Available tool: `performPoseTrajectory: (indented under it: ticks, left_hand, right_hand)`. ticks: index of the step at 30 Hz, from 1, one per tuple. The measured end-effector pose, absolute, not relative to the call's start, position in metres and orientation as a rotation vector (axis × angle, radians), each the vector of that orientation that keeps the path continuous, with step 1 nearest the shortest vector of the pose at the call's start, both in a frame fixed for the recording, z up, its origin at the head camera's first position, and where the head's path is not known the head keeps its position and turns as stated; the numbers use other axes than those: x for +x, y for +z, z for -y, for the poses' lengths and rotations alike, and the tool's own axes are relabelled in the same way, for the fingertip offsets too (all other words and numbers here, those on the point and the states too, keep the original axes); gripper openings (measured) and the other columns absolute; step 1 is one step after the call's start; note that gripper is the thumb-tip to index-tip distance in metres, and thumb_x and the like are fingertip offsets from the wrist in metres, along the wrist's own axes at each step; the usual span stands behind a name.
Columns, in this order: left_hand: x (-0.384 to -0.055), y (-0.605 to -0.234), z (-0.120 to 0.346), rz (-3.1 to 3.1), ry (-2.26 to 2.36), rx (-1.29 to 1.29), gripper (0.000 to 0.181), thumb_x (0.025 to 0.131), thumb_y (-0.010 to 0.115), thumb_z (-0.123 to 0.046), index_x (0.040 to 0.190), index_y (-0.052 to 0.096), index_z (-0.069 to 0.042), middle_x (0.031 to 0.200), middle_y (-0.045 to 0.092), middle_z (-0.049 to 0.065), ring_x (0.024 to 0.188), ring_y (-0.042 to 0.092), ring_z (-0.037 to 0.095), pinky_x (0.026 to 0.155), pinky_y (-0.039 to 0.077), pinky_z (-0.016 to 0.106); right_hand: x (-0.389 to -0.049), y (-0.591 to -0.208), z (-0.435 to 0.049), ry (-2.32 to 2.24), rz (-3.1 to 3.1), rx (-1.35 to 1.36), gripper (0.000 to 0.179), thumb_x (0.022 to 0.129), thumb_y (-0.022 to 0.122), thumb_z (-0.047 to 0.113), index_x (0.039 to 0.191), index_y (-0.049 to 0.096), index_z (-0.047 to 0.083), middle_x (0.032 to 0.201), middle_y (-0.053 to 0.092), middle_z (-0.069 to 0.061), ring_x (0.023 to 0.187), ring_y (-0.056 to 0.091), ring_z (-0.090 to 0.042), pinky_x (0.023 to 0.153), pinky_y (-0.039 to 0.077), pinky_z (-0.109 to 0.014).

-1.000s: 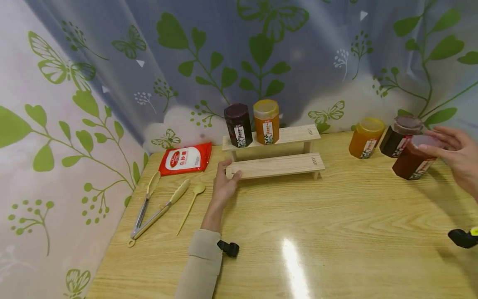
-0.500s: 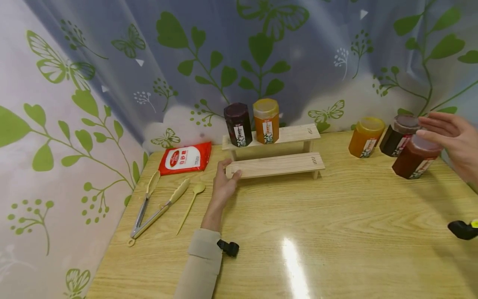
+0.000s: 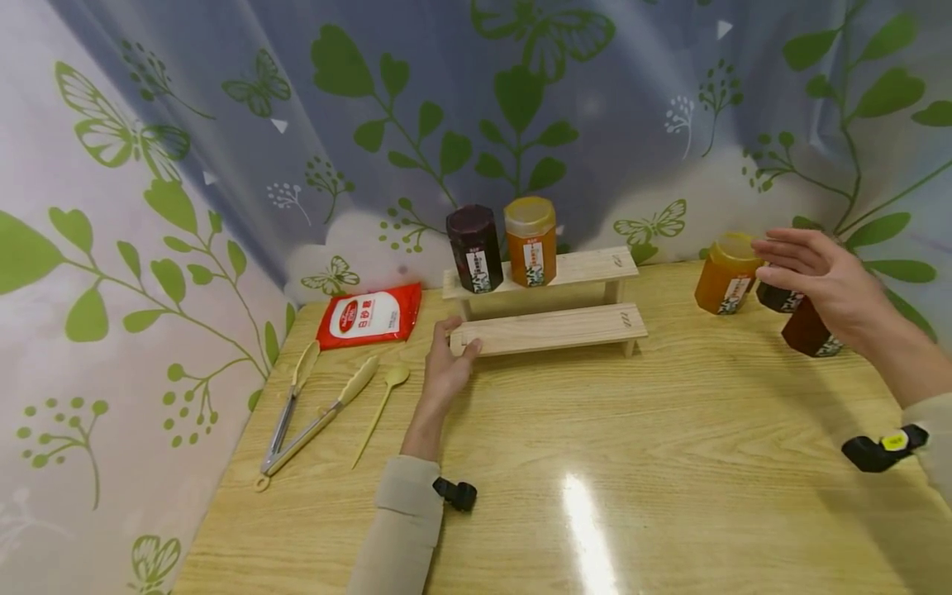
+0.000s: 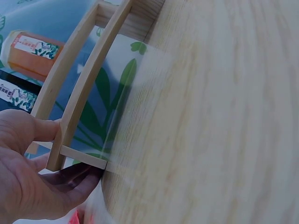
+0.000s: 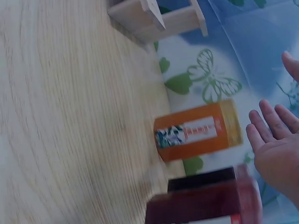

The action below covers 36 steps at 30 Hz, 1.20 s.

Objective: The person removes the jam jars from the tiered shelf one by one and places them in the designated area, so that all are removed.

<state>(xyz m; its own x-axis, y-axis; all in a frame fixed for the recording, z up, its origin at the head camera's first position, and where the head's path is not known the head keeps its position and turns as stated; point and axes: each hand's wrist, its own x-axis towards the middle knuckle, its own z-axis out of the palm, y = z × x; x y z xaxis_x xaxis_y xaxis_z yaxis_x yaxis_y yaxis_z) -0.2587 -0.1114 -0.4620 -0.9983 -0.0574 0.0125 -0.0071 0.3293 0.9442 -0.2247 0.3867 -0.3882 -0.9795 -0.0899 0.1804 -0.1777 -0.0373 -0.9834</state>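
Gripping the left end of the wooden stand (image 3: 554,329) with the left hand (image 3: 449,364), at the middle of the head view: thumb on top of the lower shelf, fingers below, per the left wrist view. At the right of the head view, wide spread for the right hand (image 3: 836,285), thumb apart from lightly bent fingers, overlapping the lid edge of the amber jar (image 3: 712,285); per the right wrist view, near that lid but separated by a visible gap.

Hidden behind the right hand in the head view: most of the dark jar (image 3: 775,299), plus the top of the red-brown jar (image 3: 809,329). Cut off at the bottom of the right wrist view: both of these, and blurred. Cut off at the top of the same view: the stand. Too small to read: most label print.

Compared with 0.5 s ago: right hand shifted left from the red-brown jar towards the amber jar, with 2 lids now covered and a sleeve cuff (image 3: 933,421) now in view at the right edge. Unchanged: left hand, stand, and, upright on its upper shelf, the purple-black jar (image 3: 474,250) and the orange jar (image 3: 526,248). Likewise at left: red bag (image 3: 369,316), tongs (image 3: 305,436), spoon (image 3: 379,413).
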Motion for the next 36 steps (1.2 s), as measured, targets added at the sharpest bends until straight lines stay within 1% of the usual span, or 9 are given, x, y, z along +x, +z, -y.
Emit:
performPoseTrajectory:
  ticks: [5,10,12,18,22,26,31,34,36]
  left_hand:
    - [-0.259,-0.461,0.111,2.525,-1.796,0.069,0.053,0.102,0.068,-0.018,0.15,0.046,-0.014,0.159,0.044,0.019,0.152,0.031,0.035,0.122,0.027,0.056]
    - [-0.258,-0.462,0.11,2.521,-1.801,0.065,0.053,0.102,0.068,-0.017,0.149,0.046,-0.013,0.159,0.044,0.019,0.152,0.032,0.036,0.121,0.028,0.055]
    - [-0.258,-0.461,0.11,2.521,-1.801,0.063,0.052,0.102,0.068,-0.017,0.149,0.046,-0.013,0.159,0.044,0.019,0.152,0.031,0.037,0.121,0.029,0.056]
    - [-0.258,-0.46,0.11,2.519,-1.792,0.053,0.052,0.103,0.067,-0.016,0.15,0.045,-0.011,0.16,0.043,0.019,0.152,0.031,0.038,0.121,0.028,0.057]
    - [-0.258,-0.461,0.11,2.513,-1.785,0.042,0.052,0.102,0.067,-0.015,0.149,0.045,-0.01,0.159,0.044,0.019,0.152,0.031,0.038,0.121,0.028,0.057]
    - [-0.258,-0.46,0.11,2.513,-1.793,0.048,0.053,0.102,0.067,-0.015,0.149,0.045,-0.01,0.159,0.044,0.018,0.153,0.03,0.037,0.122,0.027,0.055]
    - [-0.259,-0.461,0.11,2.513,-1.798,0.05,0.052,0.102,0.067,-0.016,0.149,0.045,-0.011,0.16,0.043,0.018,0.153,0.029,0.037,0.122,0.027,0.055]
    - [-0.259,-0.461,0.11,2.507,-1.799,0.046,0.052,0.102,0.067,-0.015,0.149,0.046,-0.011,0.16,0.044,0.018,0.153,0.029,0.038,0.122,0.027,0.055]
    - [-0.258,-0.461,0.11,2.503,-1.801,0.044,0.051,0.102,0.067,-0.015,0.148,0.046,-0.01,0.159,0.044,0.018,0.153,0.029,0.038,0.122,0.027,0.055]
  right_hand:
    - [-0.233,-0.389,-0.368,2.098,2.261,0.33,0.055,0.105,0.057,0.0,0.155,0.04,0.015,0.144,0.057,0.01,0.13,0.053,-0.001,0.096,0.041,-0.013]
    - [-0.238,-0.388,-0.345,2.008,2.411,0.282,0.058,0.106,0.06,0.009,0.157,0.037,0.023,0.152,0.049,0.008,0.139,0.043,-0.008,0.118,0.029,-0.027]
    - [-0.242,-0.388,-0.336,2.014,2.431,0.281,0.059,0.106,0.06,0.011,0.158,0.036,0.023,0.154,0.047,0.005,0.138,0.044,-0.008,0.119,0.03,-0.029]
    - [-0.254,-0.385,-0.308,1.951,2.502,0.324,0.06,0.106,0.061,0.015,0.16,0.034,0.018,0.159,0.043,-0.006,0.136,0.047,-0.009,0.102,0.043,-0.019]
    - [-0.261,-0.383,-0.293,1.98,2.522,0.346,0.063,0.106,0.062,0.016,0.161,0.031,0.016,0.163,0.038,-0.012,0.149,0.036,-0.027,0.118,0.035,-0.036]
    - [-0.267,-0.382,-0.277,2.024,2.505,0.376,0.065,0.105,0.063,0.015,0.161,0.029,0.012,0.164,0.035,-0.016,0.153,0.029,-0.035,0.122,0.027,-0.051]
    - [-0.273,-0.383,-0.26,2.065,2.454,0.417,0.063,0.105,0.063,0.012,0.16,0.031,0.009,0.163,0.039,-0.016,0.15,0.035,-0.032,0.114,0.038,-0.032]
    - [-0.277,-0.382,-0.254,2.069,2.442,0.408,0.064,0.104,0.065,0.012,0.159,0.033,0.009,0.162,0.04,-0.016,0.15,0.037,-0.031,0.116,0.038,-0.033]
    - [-0.278,-0.381,-0.25,2.075,2.439,0.392,0.065,0.103,0.066,0.013,0.159,0.033,0.01,0.163,0.04,-0.015,0.15,0.036,-0.031,0.121,0.033,-0.042]
